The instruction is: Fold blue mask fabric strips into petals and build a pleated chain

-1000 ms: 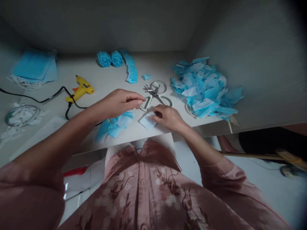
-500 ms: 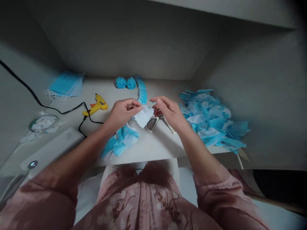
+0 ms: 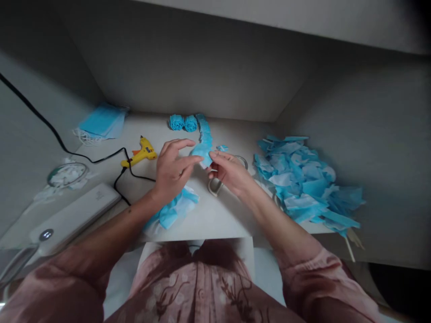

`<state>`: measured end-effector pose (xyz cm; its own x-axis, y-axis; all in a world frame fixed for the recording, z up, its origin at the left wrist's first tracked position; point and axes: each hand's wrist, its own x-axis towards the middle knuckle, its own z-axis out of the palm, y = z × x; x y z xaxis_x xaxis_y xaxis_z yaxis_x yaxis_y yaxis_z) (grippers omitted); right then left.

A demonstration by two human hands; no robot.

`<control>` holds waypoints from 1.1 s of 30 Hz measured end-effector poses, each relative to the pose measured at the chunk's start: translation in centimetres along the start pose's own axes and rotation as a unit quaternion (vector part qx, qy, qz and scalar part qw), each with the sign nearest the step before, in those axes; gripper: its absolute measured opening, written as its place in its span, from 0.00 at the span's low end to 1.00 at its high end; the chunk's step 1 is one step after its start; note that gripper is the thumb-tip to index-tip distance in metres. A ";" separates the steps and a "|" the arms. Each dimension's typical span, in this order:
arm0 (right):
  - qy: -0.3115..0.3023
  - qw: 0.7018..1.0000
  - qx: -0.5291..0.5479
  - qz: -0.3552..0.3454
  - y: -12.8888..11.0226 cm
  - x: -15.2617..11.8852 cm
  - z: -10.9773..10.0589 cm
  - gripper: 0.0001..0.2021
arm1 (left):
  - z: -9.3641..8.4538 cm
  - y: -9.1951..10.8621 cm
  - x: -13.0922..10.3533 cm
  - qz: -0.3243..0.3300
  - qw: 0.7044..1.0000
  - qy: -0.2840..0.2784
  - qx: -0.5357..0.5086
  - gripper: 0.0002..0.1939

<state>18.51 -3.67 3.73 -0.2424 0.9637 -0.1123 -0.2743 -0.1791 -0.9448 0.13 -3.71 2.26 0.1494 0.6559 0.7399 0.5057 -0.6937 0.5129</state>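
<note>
Between thumb and fingers of my right hand point(image 3: 227, 169) is a small piece of blue mask fabric point(image 3: 203, 156), its blue side facing up. My left hand point(image 3: 175, 167) is on the other side of it, thumb and index finger spread apart. The thumb tip is close to the fabric; whether it touches I cannot tell. Scissors point(image 3: 214, 186) with pale handles lie partly hidden under my right hand. Just beyond the held piece runs a row of overlapping blue pieces point(image 3: 204, 128), beside two rolled blue fabric roses point(image 3: 183, 123).
At right lies a big heap of blue and white fabric pieces point(image 3: 299, 172). A smaller pile point(image 3: 171, 214) is by my left forearm. A yellow glue gun point(image 3: 143, 152), a stack of masks point(image 3: 103, 121), a white power bank point(image 3: 79, 215) and a dish of white scraps point(image 3: 68, 174) stand at left.
The fabric piece has passed from my left fingers to my right and now shows blue instead of white. My left fingers have spread. The view has shifted slightly.
</note>
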 end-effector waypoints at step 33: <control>0.112 0.953 -0.232 -0.159 2.4 0.4 -0.9 0.18 | 1.3 -0.4 -0.1 -0.347 0.869 -0.132 -0.327 0.17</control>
<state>18.58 -3.57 1.10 0.0025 0.9819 0.1892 0.1534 0.1866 -0.9704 1.02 -3.05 1.42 0.2345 0.9694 0.0724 -0.0263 -0.0681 0.9973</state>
